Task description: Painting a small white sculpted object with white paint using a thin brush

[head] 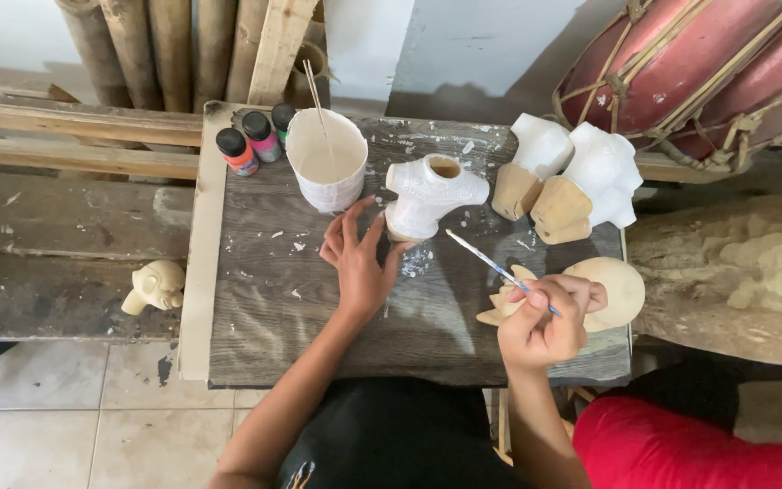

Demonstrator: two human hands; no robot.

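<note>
Two hands work: the left hand (357, 258) spreads open, fingertips touching a white-painted carved wooden figure (429, 195); the right hand (545, 319) pinches a thin blue-handled paintbrush (498, 269). A white paint-smeared cup (327, 160) holds a thin stick (317, 100).

Left hand (359, 263) spread, fingers loosely open; right hand (545, 321) in closed pinch grip.

I log three small paint bottles (260, 138) at counter's (255, 299) far left corner: black caps, red, pink, green labels.

Weathered wooden board (282, 308) with white figures (427, 195), paint cup (326, 163), bottles (251, 140).
</note>
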